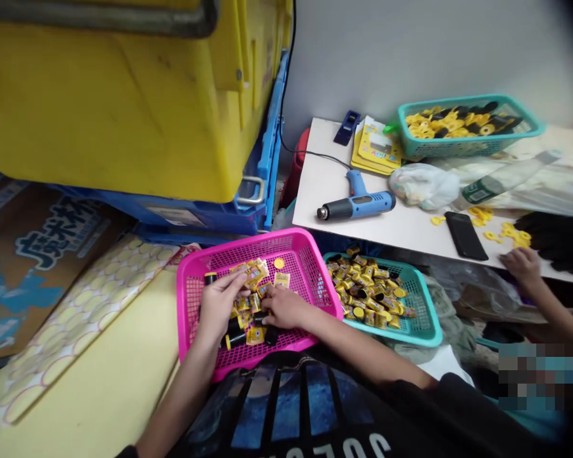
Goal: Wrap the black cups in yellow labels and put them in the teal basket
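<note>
A pink plastic basket [315,254] sits against my body, holding small black-and-yellow cylinders and yellow printed wrappers [253,273]. My left hand [221,302] is over its left half, thumb and fingers pinched together at the edge of the wrappers; what they grip is too small to make out. My right hand [284,308] reaches in from the right, its fingers curled down among the pieces, so anything in them is hidden. Between the hands lie several yellow-wrapped pieces [242,304]. A black cylinder with a yellow end [235,339] lies below my left hand.
A teal basket [427,312] of wrapped cylinders stands to the right. On the white table [310,184] are a blue heat gun [358,205], a phone [465,235], a bottle [487,189] and another teal basket [410,147]. Another person's hand [521,264] rests there. Yellow bin [124,102] at left.
</note>
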The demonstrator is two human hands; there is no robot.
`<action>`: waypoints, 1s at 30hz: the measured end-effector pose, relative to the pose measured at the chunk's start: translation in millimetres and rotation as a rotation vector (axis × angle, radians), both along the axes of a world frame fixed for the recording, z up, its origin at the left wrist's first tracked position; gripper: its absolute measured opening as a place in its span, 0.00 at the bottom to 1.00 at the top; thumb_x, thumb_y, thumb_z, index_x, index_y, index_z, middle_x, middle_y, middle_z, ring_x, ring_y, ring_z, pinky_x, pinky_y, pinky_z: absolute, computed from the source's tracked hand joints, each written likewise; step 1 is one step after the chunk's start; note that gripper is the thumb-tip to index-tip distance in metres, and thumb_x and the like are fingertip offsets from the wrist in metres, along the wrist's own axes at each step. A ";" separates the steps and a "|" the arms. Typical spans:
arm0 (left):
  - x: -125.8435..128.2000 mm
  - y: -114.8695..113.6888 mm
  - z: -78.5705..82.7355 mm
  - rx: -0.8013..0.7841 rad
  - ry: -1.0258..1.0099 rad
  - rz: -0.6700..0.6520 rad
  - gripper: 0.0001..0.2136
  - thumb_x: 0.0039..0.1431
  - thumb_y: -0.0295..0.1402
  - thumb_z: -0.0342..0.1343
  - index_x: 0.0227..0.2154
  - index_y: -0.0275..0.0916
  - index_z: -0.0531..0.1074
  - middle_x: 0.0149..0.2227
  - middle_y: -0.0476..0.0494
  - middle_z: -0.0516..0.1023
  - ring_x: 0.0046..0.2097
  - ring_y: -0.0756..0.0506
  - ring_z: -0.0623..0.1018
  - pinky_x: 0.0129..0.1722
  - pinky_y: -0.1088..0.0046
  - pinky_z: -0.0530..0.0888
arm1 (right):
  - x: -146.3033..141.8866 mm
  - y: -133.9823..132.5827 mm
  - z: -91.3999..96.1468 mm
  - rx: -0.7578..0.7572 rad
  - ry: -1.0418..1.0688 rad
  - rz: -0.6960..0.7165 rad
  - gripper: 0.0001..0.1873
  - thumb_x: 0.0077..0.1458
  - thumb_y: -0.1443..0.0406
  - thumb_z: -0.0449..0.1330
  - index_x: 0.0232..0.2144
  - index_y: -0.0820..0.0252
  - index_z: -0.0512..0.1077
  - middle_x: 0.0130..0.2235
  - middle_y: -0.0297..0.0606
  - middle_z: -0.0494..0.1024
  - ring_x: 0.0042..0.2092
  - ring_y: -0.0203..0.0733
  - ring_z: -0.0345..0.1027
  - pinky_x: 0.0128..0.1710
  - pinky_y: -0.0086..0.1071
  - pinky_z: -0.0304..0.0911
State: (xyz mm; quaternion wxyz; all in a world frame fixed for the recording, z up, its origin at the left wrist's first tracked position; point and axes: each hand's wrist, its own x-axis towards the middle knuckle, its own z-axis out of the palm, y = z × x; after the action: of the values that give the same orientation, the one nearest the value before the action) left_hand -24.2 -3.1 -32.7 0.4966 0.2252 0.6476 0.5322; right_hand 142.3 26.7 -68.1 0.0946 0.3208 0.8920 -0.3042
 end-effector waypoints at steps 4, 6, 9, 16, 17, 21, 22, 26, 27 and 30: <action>-6.6 -2.2 -7.0 0.012 -0.053 -0.015 0.22 0.37 0.45 0.71 0.34 0.36 0.81 0.34 0.43 0.83 0.26 0.51 0.77 0.29 0.74 0.75 | -8.9 -4.5 5.2 -0.039 -0.082 -0.017 0.21 0.60 0.55 0.56 0.45 0.66 0.76 0.48 0.53 0.76 0.54 0.54 0.67 0.52 0.44 0.63; -8.0 -3.6 -8.7 0.014 -0.059 -0.020 0.22 0.37 0.45 0.71 0.35 0.36 0.81 0.34 0.43 0.83 0.26 0.50 0.77 0.29 0.74 0.75 | -15.8 -4.4 6.8 -0.101 -0.146 -0.057 0.20 0.57 0.54 0.58 0.42 0.64 0.78 0.45 0.52 0.78 0.51 0.55 0.70 0.48 0.43 0.66; -9.2 -5.1 -11.3 0.035 -0.048 -0.030 0.22 0.39 0.46 0.70 0.35 0.36 0.81 0.36 0.42 0.83 0.27 0.50 0.77 0.31 0.73 0.75 | -24.5 -1.6 7.9 -0.151 -0.166 -0.111 0.17 0.48 0.55 0.65 0.33 0.65 0.79 0.41 0.54 0.80 0.45 0.58 0.73 0.39 0.42 0.68; -16.0 -9.6 -8.8 0.061 -0.042 -0.033 0.20 0.39 0.45 0.70 0.35 0.38 0.82 0.31 0.45 0.83 0.26 0.50 0.76 0.31 0.73 0.75 | 23.9 17.9 11.0 -0.345 0.089 -0.326 0.16 0.57 0.58 0.54 0.40 0.62 0.74 0.32 0.39 0.80 0.30 0.38 0.73 0.29 0.29 0.66; -15.6 -9.9 -7.8 0.062 -0.047 -0.046 0.20 0.39 0.45 0.71 0.34 0.38 0.82 0.31 0.44 0.83 0.27 0.50 0.77 0.31 0.73 0.75 | 35.0 21.5 12.5 -0.425 0.228 -0.408 0.16 0.57 0.57 0.54 0.41 0.61 0.73 0.33 0.37 0.79 0.29 0.35 0.72 0.29 0.28 0.65; -6.0 -7.4 -7.0 0.085 -0.052 -0.122 0.18 0.40 0.44 0.71 0.32 0.38 0.82 0.34 0.42 0.83 0.29 0.48 0.77 0.30 0.72 0.76 | 60.1 26.6 25.7 -0.758 0.969 -0.836 0.19 0.48 0.54 0.65 0.38 0.59 0.73 0.37 0.36 0.77 0.31 0.34 0.70 0.31 0.28 0.66; -2.4 -6.1 -7.5 0.089 -0.051 -0.134 0.17 0.41 0.44 0.70 0.32 0.38 0.82 0.35 0.42 0.83 0.29 0.48 0.77 0.29 0.72 0.76 | 61.0 25.8 30.4 -0.793 1.073 -0.879 0.20 0.44 0.55 0.68 0.38 0.58 0.73 0.38 0.35 0.77 0.32 0.34 0.71 0.32 0.28 0.67; 9.7 -1.9 -8.9 0.114 -0.057 -0.166 0.14 0.44 0.42 0.69 0.33 0.41 0.83 0.40 0.42 0.83 0.28 0.50 0.76 0.28 0.75 0.75 | 57.7 23.0 46.2 -0.874 1.172 -0.854 0.21 0.36 0.63 0.74 0.35 0.57 0.73 0.33 0.31 0.76 0.32 0.32 0.70 0.33 0.27 0.66; 11.7 -1.2 -8.3 0.128 -0.044 -0.169 0.14 0.45 0.42 0.69 0.34 0.42 0.83 0.41 0.43 0.82 0.27 0.51 0.76 0.27 0.75 0.74 | 57.5 23.2 48.0 -0.884 1.172 -0.837 0.21 0.36 0.64 0.74 0.34 0.57 0.72 0.31 0.30 0.76 0.31 0.32 0.70 0.34 0.27 0.66; 15.5 1.0 -3.1 0.175 0.053 -0.193 0.13 0.46 0.42 0.68 0.34 0.43 0.83 0.41 0.44 0.82 0.28 0.51 0.76 0.25 0.76 0.74 | 61.3 25.6 48.1 -0.883 1.157 -0.806 0.20 0.36 0.65 0.74 0.34 0.58 0.73 0.30 0.29 0.76 0.31 0.32 0.70 0.35 0.28 0.66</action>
State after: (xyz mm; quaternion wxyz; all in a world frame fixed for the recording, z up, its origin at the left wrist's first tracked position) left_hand -8.7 -2.1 -35.9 0.5065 0.3430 0.5870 0.5303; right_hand 203.5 52.4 -20.0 -0.3780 0.3420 0.4149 -0.7537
